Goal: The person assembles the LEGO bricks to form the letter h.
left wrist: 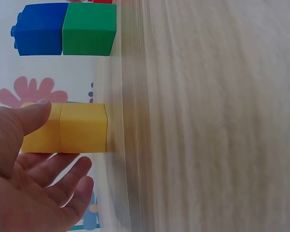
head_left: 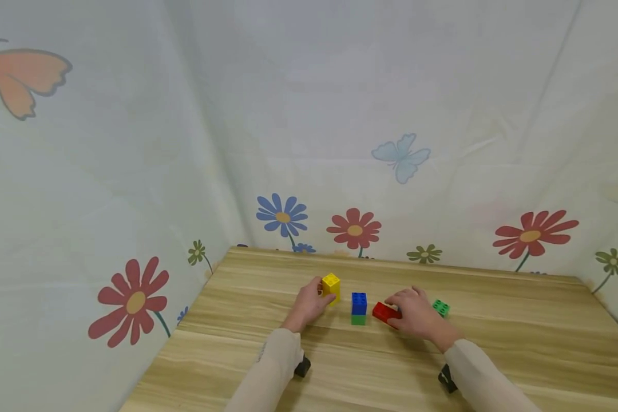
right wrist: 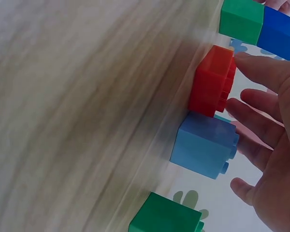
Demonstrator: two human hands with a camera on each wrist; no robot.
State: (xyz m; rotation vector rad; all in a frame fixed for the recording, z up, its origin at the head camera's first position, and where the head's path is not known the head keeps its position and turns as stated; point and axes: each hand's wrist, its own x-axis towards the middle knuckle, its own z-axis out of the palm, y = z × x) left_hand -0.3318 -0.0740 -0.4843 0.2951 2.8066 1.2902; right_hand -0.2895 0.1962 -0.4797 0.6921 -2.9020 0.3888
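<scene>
My left hand [head_left: 309,303] holds a stack of two yellow toy building bricks [left wrist: 84,128] upright at the table, thumb on the near side and fingers around the far side. Right of it stands a blue brick [head_left: 359,300] on top of a green brick [head_left: 358,319]. My right hand [head_left: 414,312] hovers around a red brick [right wrist: 210,82] lying studs up; the thumb tip is at one top corner and the loosely bent fingers are by its studs. A light blue brick [right wrist: 203,145] sits beside the red one, mostly hidden under the hand in the head view.
Another green brick [head_left: 441,308] stands beyond my right hand. The wooden table [head_left: 371,377] ends at a pale cloth backdrop [head_left: 309,114] printed with flowers and butterflies. Dark devices show under both wrists.
</scene>
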